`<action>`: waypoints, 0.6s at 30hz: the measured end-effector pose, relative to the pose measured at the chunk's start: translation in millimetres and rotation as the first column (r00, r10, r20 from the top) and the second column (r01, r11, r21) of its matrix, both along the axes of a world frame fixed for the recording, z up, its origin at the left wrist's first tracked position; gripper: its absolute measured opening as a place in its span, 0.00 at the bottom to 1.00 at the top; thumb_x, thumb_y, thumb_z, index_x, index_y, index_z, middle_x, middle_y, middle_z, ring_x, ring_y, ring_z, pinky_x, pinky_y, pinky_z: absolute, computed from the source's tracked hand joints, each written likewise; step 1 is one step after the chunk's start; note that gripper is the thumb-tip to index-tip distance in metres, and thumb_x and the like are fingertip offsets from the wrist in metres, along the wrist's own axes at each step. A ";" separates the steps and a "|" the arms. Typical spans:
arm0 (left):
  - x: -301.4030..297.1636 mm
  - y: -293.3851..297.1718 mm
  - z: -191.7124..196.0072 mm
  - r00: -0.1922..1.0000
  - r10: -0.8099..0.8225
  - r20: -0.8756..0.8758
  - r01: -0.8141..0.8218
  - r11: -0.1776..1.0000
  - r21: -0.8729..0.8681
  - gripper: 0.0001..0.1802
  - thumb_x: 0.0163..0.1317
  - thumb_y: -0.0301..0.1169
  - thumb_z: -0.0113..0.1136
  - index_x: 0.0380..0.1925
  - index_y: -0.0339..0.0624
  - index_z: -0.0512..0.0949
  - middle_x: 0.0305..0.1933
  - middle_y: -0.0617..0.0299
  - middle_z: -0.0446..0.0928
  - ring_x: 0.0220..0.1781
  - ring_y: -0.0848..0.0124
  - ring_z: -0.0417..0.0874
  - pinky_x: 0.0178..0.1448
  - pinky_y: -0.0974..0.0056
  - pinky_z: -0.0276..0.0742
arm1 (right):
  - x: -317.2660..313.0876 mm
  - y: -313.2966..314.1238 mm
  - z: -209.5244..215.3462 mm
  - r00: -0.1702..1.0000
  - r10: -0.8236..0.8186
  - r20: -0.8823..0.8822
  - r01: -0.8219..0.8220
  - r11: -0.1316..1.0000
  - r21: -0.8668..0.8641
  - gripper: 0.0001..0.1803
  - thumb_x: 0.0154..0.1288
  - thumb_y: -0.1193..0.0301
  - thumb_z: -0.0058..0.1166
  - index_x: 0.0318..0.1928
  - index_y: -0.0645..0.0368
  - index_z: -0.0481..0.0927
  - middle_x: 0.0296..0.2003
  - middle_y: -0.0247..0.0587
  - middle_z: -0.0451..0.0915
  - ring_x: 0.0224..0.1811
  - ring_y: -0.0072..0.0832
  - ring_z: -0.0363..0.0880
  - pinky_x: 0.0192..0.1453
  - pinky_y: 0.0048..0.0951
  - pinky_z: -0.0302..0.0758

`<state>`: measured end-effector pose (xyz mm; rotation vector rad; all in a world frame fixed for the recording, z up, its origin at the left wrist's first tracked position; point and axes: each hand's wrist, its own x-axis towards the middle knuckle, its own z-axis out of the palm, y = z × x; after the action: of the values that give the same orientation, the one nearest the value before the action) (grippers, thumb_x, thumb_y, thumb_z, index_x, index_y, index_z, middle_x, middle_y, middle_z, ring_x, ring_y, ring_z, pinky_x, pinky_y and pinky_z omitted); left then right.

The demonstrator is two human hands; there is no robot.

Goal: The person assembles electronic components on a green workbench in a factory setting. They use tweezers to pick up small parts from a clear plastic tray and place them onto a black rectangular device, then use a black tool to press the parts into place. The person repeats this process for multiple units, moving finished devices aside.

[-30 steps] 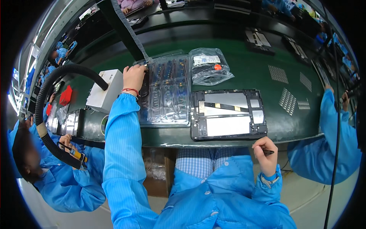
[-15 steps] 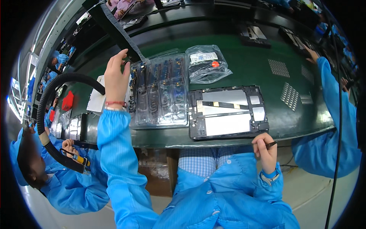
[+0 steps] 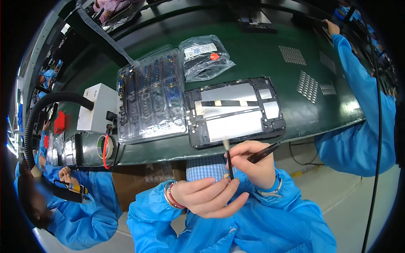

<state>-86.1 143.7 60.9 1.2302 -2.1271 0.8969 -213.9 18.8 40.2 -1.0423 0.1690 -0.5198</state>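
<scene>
Head view: a green desk (image 3: 249, 50) carries a clear tray (image 3: 152, 134) of parts and, just right of it, an opened tablet (image 3: 230, 110) near the front edge. Before it, the left hand (image 3: 209, 196) and right hand (image 3: 255, 168) nearly meet: the right is closed around black tweezers (image 3: 265, 152), the left pinches a thin dark strip (image 3: 230, 165) by its lower end.
</scene>
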 end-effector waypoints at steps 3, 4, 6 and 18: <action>0.3 0.6 -3.7 0.999 -0.032 -0.032 0.033 0.999 0.038 0.10 0.58 0.39 0.54 0.41 0.63 0.73 0.41 0.72 0.78 0.40 0.76 0.76 0.49 0.67 0.69 | 0.9 6.9 2.0 0.993 -0.089 0.082 0.087 0.996 0.025 0.10 0.57 0.82 0.52 0.42 0.67 0.77 0.34 0.46 0.80 0.36 0.23 0.78 0.41 0.21 0.74; 0.9 0.5 -3.5 0.998 -0.042 -0.044 0.044 0.998 0.045 0.10 0.58 0.39 0.54 0.41 0.62 0.74 0.41 0.72 0.78 0.40 0.76 0.76 0.48 0.67 0.69 | 1.2 8.9 2.2 0.985 -0.113 0.128 0.108 0.993 0.049 0.11 0.57 0.83 0.53 0.42 0.66 0.77 0.34 0.45 0.80 0.36 0.23 0.78 0.41 0.22 0.74; -0.8 -3.1 -5.2 0.988 -0.096 -0.122 0.097 0.995 0.003 0.12 0.55 0.38 0.58 0.41 0.58 0.74 0.41 0.69 0.78 0.40 0.73 0.76 0.46 0.65 0.70 | 2.3 8.6 2.8 0.989 -0.140 0.054 0.144 0.987 -0.071 0.10 0.56 0.82 0.54 0.41 0.64 0.78 0.32 0.42 0.80 0.31 0.18 0.76 0.35 0.19 0.73; 4.7 -23.2 12.5 0.825 0.345 -0.447 -0.247 0.933 0.263 0.11 0.43 0.27 0.63 0.31 0.47 0.79 0.35 0.67 0.79 0.34 0.71 0.77 0.49 0.60 0.67 | 5.9 9.1 12.6 0.901 -0.433 -0.028 0.284 0.639 -0.715 0.14 0.46 0.81 0.58 0.38 0.62 0.79 0.23 0.41 0.76 0.18 0.28 0.72 0.20 0.26 0.66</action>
<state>-81.4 120.5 73.3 1.7167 -1.6653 0.4272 -207.9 27.9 52.8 -1.8395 0.3851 -0.8863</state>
